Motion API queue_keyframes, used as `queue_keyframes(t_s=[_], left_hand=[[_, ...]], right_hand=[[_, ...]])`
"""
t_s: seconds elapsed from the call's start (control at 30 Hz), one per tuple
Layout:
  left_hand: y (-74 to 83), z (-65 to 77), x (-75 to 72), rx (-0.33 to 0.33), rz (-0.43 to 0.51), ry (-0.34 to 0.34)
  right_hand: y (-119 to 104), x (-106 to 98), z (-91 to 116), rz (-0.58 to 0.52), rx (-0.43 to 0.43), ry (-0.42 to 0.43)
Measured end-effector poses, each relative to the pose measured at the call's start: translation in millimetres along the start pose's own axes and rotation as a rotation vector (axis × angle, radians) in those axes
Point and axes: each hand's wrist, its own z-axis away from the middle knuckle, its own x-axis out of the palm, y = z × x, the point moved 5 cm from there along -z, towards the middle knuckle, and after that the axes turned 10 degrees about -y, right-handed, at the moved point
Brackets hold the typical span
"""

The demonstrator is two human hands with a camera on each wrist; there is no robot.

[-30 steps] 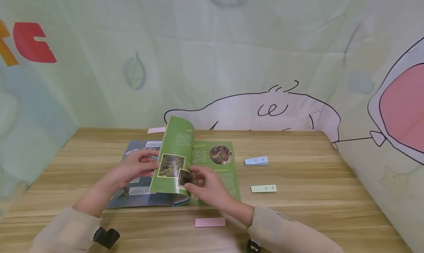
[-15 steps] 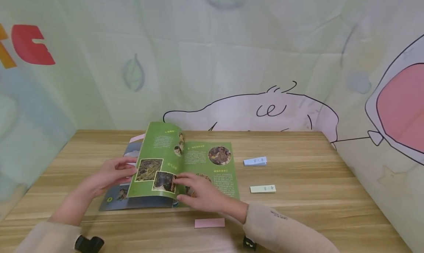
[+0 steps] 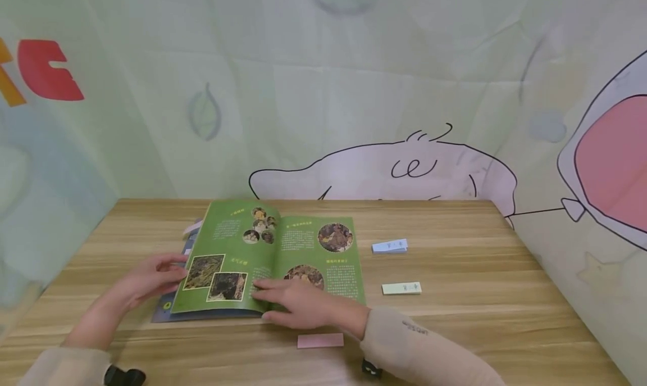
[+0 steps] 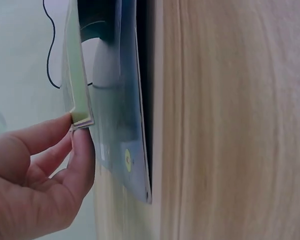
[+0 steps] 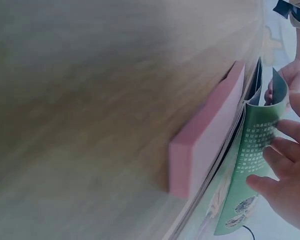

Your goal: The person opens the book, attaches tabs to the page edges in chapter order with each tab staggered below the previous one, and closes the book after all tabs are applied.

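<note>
An open magazine (image 3: 242, 257) lies on the wooden table, its green pages printed with photos and text. At the outer left edge of the raised green pages, my left hand (image 3: 151, 279) pinches the page edge between thumb and fingers; the left wrist view shows the fingertips right at the page corner (image 4: 81, 119). A blue-grey page (image 4: 125, 150) lies beneath. My right hand (image 3: 303, 304) has its fingers stretched over the lower part of the spread, fingertips on the left page by the fold. In the right wrist view the green page (image 5: 257, 145) bends up behind those fingers.
A pink paper strip pad (image 3: 320, 340) lies in front of the magazine. To its right are a blue folded strip (image 3: 389, 246) and a pale green strip (image 3: 401, 288), both with handwriting. A pale pink tab (image 3: 192, 227) sticks out at the magazine's upper left. A printed cloth wall (image 3: 323, 110) stands behind.
My left hand has brought the green pages over from upright to the left, lowering them over the blue-grey page. My right hand has slid left and slightly nearer along the fold.
</note>
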Motion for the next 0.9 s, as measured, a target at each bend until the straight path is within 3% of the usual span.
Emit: queue_keyframes(t_s=[0.43,0.9], left_hand=[[-9.8,4.7,-10.1,-0.074,-0.113,0.074],[-14.9,3.8,-9.5,-0.116,-0.228,0.152]], right_hand=[[-1.3,10.5,-13.9,0.078,0.084,-0.210],[-3.3,15.0,-22.3,0.103,0.140,-0.305]])
